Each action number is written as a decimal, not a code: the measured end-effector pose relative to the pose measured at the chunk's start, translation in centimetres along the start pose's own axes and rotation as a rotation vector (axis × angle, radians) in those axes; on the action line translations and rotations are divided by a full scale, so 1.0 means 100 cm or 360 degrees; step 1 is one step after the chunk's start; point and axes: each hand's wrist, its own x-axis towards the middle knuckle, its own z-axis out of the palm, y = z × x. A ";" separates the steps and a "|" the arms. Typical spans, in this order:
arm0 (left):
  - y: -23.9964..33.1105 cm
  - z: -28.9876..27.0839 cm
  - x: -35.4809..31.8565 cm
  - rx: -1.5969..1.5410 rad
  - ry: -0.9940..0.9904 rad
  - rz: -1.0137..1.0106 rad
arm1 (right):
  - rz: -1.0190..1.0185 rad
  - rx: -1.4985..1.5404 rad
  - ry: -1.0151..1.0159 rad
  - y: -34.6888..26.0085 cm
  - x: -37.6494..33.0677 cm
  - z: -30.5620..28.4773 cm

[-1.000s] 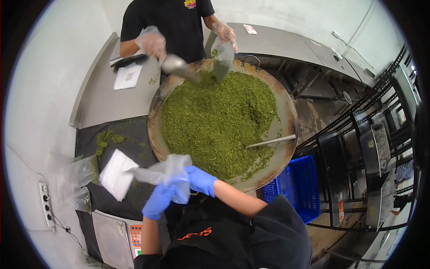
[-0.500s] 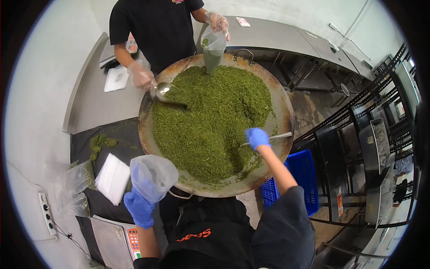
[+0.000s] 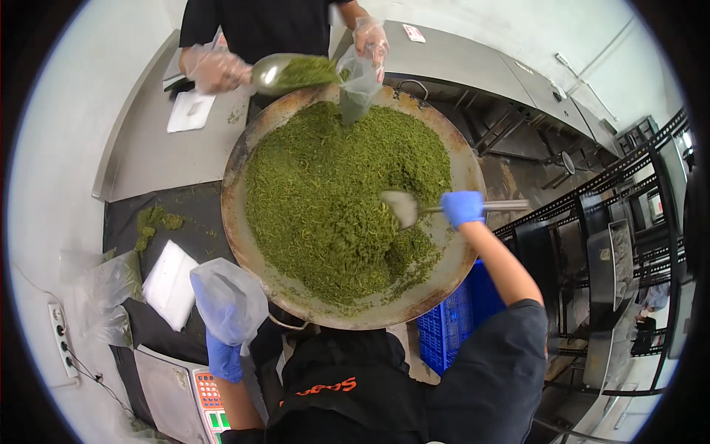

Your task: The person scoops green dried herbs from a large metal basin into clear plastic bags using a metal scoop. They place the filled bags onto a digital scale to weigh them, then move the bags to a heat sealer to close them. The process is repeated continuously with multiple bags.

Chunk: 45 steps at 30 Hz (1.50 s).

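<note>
The blue-gloved right hand (image 3: 463,209), fingers clenched around the handle, has lifted the long-handled metal scoop (image 3: 402,209) over shredded green food (image 3: 318,174) in the round metal pan (image 3: 466,159); the blue-gloved left hand (image 3: 224,359) grasps a translucent plastic bag (image 3: 228,294) alongside. Scooping appears underway.

Green shreds (image 3: 325,170), blue-gloved hands (image 3: 463,208), blue crate (image 3: 444,334)

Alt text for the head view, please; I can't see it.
A blue-gloved right hand grips a metal spatula over a large wok of shredded greens, while the left hand holds a translucent plastic bag. Across the wok, a co-worker holds a loaded scoop at a second bag.
</note>
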 end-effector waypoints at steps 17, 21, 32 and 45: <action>0.015 0.002 0.003 0.0144 0.0151 0.0532 | -0.0073 0.0054 0.0394 -0.018 0.036 0.013; 0.022 0.022 0.020 0.0194 0.0066 0.0608 | -0.0041 -0.0165 0.0387 0.030 0.013 -0.010; 0.012 -0.009 -0.009 0.0182 0.0203 0.0601 | 0.0214 0.0138 -0.0026 -0.102 0.095 0.140; 0.024 0.029 0.025 0.0288 -0.0107 0.0713 | -0.0294 -0.0139 0.0635 0.007 -0.019 -0.082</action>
